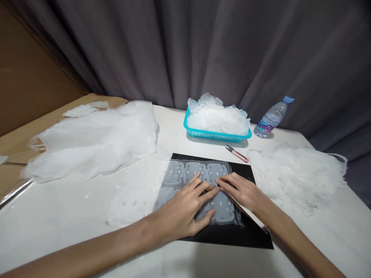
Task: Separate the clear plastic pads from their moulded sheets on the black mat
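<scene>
A translucent sheet of moulded plastic pieces point(223, 210), rounded panels with small slots and round marks, lies partly on a black mat point(226, 236) and partly on the white table to its left. My left hand point(191, 206) rests on the sheet with its fingers spread. On the sheet's right part, my right hand point(242, 191) has its fingers bent and pressed together at the seam between two panels, close to my left fingertips. A small dark spot shows at those fingertips; what they hold is hidden.
Thread snips with pink handles point(237, 153) lie beyond the mat. A turquoise basket point(217, 136) heaped with translucent pieces stands behind, beside a water bottle point(272, 117). White plastic sheets point(98, 139) pile up at left; clear plastic scraps point(301, 177) at right. A grey curtain point(185, 50) hangs behind.
</scene>
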Available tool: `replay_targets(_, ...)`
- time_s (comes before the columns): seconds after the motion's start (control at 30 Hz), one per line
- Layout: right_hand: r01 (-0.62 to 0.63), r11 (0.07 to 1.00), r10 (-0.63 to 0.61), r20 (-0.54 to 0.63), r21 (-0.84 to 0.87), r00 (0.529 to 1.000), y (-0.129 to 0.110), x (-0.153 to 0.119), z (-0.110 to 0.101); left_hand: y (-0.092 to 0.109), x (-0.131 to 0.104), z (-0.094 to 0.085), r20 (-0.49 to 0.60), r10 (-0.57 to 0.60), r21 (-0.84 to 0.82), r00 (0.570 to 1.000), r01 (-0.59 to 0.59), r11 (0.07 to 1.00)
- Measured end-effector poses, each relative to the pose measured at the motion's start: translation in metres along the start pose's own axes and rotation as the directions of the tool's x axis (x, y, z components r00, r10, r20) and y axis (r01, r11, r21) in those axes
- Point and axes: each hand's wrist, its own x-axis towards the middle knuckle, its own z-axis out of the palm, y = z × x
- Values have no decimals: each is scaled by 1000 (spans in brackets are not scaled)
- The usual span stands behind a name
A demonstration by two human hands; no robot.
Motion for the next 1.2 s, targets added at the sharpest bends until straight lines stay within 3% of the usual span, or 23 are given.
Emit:
replay_targets(0.1, -145, 989, 150, -212, 43, 966, 24, 24, -12, 0, 0, -2, 20, -26, -24, 999, 27, 999)
replay_targets(0.13, -231, 971, 236, -353, 58, 905, 37, 33, -22, 0, 0, -3, 26, -31, -32, 999, 32, 999)
replay_targets(0.17, -340, 937, 334, -504, 82, 797, 51, 42, -34, 0, 0, -4, 29, -33, -40, 999, 34, 999)
replay_targets(0.27, -561, 810, 501, -700, 171, 509, 90, 55, -75, 0, -1, -7, 39, -39, -39, 998, 41, 998)
replay_targets(0.3, -589, 789, 501, -740, 177, 449, 96, 55, -86, 0, -1, -7, 42, -47, -25, 998, 48, 999)
replay_targets(0.33, -605, 780, 491, -759, 163, 428, 99, 53, -94, -1, -1, -7, 47, -55, -5, 997, 55, 998)
replay_targets(0.37, -613, 779, 473, -766, 134, 435, 98, 49, -97, -1, -2, -7, 52, -59, 19, 997, 58, 998)
replay_targets(0.43, -615, 787, 453, -722, 48, 523, 87, 41, -90, -2, -2, -6, 49, -44, 68, 998, 41, 997)
replay_targets(0.57, -556, 831, 477, -512, 0, 714, 56, 29, -45, 0, -3, -4, 18, 53, 119, 998, -55, 991)
replay_targets(0.67, -505, 861, 486, -386, 58, 784, 38, 24, -17, 6, -2, -1, 13, 97, 109, 995, -98, 989)
replay_targets(0.8, -439, 886, 463, -254, 148, 849, 30, 22, -4, 14, 0, -2, 1, 109, 53, 994, -109, 993)
replay_targets(0.9, -399, 889, 437, -154, 226, 886, 29, 22, -5, 12, -8, -10, -46, 33, 43, 998, -31, 999)
replay_targets(0.97, -420, 854, 469, -106, 306, 877, 24, 25, -8, 6, -19, -16, -60, -30, 96, 998, 36, 995)
replay_targets(1.07, -482, 731, 552, -3, 483, 834, 2, 33, -13, -4, -40, -22, -53, -68, 180, 996, 76, 981)
replay_targets(1.13, -464, 696, 499, 95, 548, 861, -16, 39, -13, -6, -49, -21, -62, -57, 210, 996, 69, 975)
replay_targets(1.2, -403, 723, 393, 146, 560, 908, -32, 43, -10, -6, -53, -18, -86, -40, 233, 996, 59, 971)
